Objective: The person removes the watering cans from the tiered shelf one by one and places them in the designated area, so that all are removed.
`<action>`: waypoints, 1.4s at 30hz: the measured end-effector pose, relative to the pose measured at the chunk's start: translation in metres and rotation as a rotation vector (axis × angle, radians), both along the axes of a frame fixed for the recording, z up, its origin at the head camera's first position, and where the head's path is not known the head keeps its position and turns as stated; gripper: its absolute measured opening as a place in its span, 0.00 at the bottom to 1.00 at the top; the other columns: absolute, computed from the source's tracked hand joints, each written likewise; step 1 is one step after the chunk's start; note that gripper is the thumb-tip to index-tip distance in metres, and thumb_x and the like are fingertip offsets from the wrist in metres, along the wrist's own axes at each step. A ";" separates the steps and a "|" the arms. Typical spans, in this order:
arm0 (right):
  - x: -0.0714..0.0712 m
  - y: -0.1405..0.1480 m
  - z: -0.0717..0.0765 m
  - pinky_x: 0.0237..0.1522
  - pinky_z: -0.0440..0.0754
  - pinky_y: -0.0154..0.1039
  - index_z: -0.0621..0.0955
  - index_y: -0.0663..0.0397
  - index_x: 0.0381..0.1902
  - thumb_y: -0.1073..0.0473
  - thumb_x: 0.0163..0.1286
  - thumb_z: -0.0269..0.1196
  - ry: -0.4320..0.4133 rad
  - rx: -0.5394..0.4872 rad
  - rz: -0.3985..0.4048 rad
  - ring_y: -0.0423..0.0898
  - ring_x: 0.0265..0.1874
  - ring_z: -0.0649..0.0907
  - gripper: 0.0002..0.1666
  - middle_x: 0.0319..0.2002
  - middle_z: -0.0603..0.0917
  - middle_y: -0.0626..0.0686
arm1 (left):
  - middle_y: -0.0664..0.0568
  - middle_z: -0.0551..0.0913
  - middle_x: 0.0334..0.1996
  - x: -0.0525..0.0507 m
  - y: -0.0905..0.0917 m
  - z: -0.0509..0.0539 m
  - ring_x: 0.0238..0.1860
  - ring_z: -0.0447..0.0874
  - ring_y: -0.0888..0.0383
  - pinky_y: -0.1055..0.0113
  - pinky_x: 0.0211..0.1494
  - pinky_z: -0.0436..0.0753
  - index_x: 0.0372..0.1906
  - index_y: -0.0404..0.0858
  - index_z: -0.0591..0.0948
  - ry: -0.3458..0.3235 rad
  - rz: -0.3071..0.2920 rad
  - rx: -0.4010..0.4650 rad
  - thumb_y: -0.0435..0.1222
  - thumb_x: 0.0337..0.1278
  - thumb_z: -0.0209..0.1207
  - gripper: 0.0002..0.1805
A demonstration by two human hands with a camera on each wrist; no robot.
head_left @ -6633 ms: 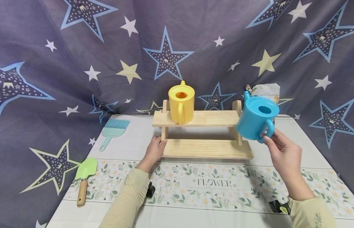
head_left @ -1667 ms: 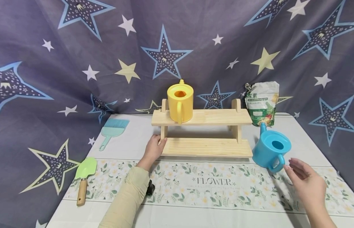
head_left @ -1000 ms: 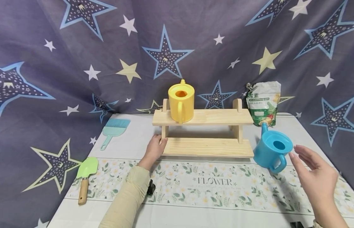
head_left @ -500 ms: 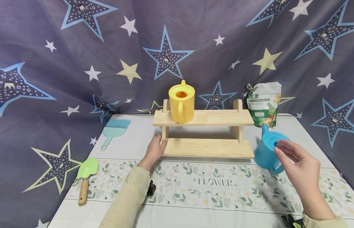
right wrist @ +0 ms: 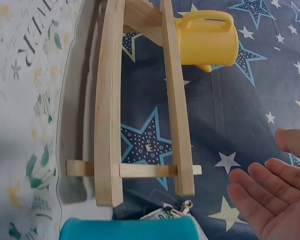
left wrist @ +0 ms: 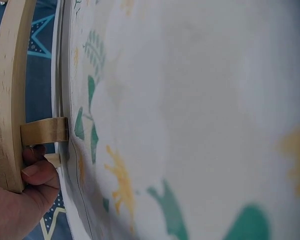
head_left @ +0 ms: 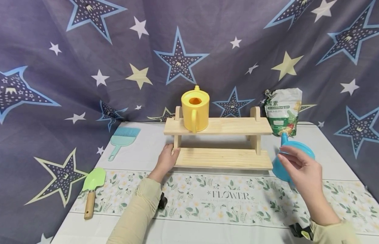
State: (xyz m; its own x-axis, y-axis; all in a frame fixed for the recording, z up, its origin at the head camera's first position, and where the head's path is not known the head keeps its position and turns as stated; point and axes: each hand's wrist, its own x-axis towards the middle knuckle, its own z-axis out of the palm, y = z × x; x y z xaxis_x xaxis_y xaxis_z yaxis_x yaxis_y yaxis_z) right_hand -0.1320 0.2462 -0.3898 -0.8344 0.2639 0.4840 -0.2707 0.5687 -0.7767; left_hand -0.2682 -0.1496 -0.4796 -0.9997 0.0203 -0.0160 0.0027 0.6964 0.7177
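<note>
My left hand grips the left end of the lower board of a two-tier wooden shelf; in the left wrist view, thumb and fingers curl round the wooden board. On the upper tier, towards the left, stands a yellow watering can, handle facing me. A blue watering can stands on the table off the shelf's right end. My right hand hovers before it, hiding its handle and opening. The right wrist view shows that hand with fingers extended, holding nothing, apart from the blue can.
Behind the blue can stands a green and white pouch. A light-blue brush and a green trowel with a wooden handle lie at the left. A floral cloth strip crosses the table; a starry curtain hangs behind.
Earlier my right hand held the blue watering can up by its handle; the can now stands on the table, released. Lately that hand has moved left across it. My left hand has stayed put.
</note>
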 end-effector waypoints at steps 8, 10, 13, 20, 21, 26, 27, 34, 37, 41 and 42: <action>-0.005 -0.011 0.000 0.44 0.77 0.18 0.82 0.61 0.54 0.66 0.65 0.68 0.021 0.013 0.062 0.27 0.43 0.81 0.19 0.48 0.84 0.60 | 0.41 0.71 0.58 0.002 0.001 0.001 0.60 0.73 0.44 0.49 0.63 0.74 0.69 0.34 0.66 -0.015 0.002 0.011 0.47 0.74 0.46 0.28; -0.006 -0.013 0.001 0.44 0.77 0.18 0.81 0.61 0.54 0.65 0.65 0.68 0.015 0.014 0.066 0.27 0.43 0.81 0.20 0.48 0.84 0.60 | 0.41 0.71 0.58 0.002 0.001 0.002 0.60 0.73 0.44 0.49 0.63 0.74 0.69 0.34 0.66 -0.015 0.006 0.010 0.47 0.75 0.46 0.28; -0.009 -0.016 0.003 0.45 0.77 0.18 0.81 0.62 0.54 0.63 0.65 0.68 0.011 0.021 0.072 0.26 0.43 0.81 0.20 0.48 0.84 0.59 | 0.41 0.71 0.58 0.002 0.001 0.002 0.60 0.73 0.44 0.50 0.64 0.74 0.69 0.34 0.66 -0.015 0.006 0.010 0.47 0.75 0.46 0.28; -0.013 -0.024 0.005 0.46 0.76 0.18 0.81 0.61 0.55 0.61 0.66 0.67 0.008 0.066 0.111 0.26 0.44 0.80 0.20 0.50 0.84 0.57 | 0.41 0.71 0.58 0.001 0.002 0.000 0.59 0.74 0.45 0.51 0.62 0.76 0.69 0.34 0.65 -0.016 0.006 -0.005 0.47 0.75 0.45 0.28; -0.014 -0.026 0.005 0.46 0.76 0.18 0.81 0.61 0.55 0.61 0.66 0.68 0.011 0.072 0.115 0.26 0.44 0.80 0.20 0.50 0.84 0.57 | 0.41 0.71 0.58 0.000 0.002 0.000 0.59 0.74 0.45 0.51 0.62 0.76 0.69 0.34 0.65 -0.016 0.007 -0.007 0.47 0.75 0.45 0.28; -0.021 -0.033 0.006 0.45 0.77 0.18 0.81 0.61 0.54 0.61 0.65 0.68 0.019 0.094 0.143 0.27 0.44 0.81 0.20 0.49 0.85 0.57 | 0.41 0.70 0.59 0.000 0.002 0.000 0.60 0.74 0.44 0.50 0.63 0.75 0.70 0.35 0.65 -0.015 0.008 -0.005 0.47 0.75 0.45 0.28; -0.022 -0.034 0.007 0.45 0.77 0.19 0.82 0.61 0.54 0.61 0.65 0.69 0.018 0.100 0.146 0.28 0.44 0.81 0.20 0.48 0.85 0.57 | 0.41 0.70 0.59 0.000 0.002 0.000 0.60 0.73 0.44 0.50 0.63 0.74 0.70 0.35 0.64 -0.016 0.008 -0.004 0.47 0.75 0.45 0.28; -0.029 -0.045 0.009 0.46 0.79 0.22 0.82 0.61 0.53 0.61 0.64 0.69 0.013 0.101 0.190 0.48 0.45 0.85 0.20 0.49 0.85 0.56 | 0.42 0.70 0.60 0.000 0.001 -0.001 0.62 0.72 0.44 0.50 0.65 0.73 0.70 0.35 0.64 -0.030 0.006 -0.001 0.48 0.75 0.45 0.29; -0.031 -0.049 0.010 0.47 0.79 0.23 0.82 0.60 0.53 0.62 0.64 0.69 0.029 0.093 0.208 0.48 0.45 0.85 0.19 0.48 0.85 0.56 | 0.41 0.70 0.59 0.000 0.001 -0.001 0.62 0.72 0.44 0.50 0.65 0.73 0.70 0.35 0.64 -0.028 0.003 0.000 0.48 0.75 0.45 0.29; -0.034 -0.053 0.012 0.47 0.80 0.24 0.82 0.61 0.53 0.63 0.63 0.69 0.039 0.079 0.226 0.47 0.45 0.85 0.19 0.48 0.85 0.56 | 0.41 0.70 0.58 0.000 0.001 0.000 0.60 0.74 0.44 0.50 0.63 0.74 0.69 0.33 0.65 -0.018 0.003 0.003 0.47 0.75 0.45 0.29; -0.034 -0.055 0.013 0.47 0.79 0.24 0.82 0.60 0.53 0.63 0.64 0.69 0.037 0.078 0.228 0.47 0.45 0.85 0.19 0.48 0.85 0.56 | 0.41 0.71 0.58 0.000 0.000 0.000 0.60 0.74 0.44 0.50 0.63 0.75 0.69 0.33 0.65 -0.016 0.002 0.004 0.47 0.75 0.46 0.28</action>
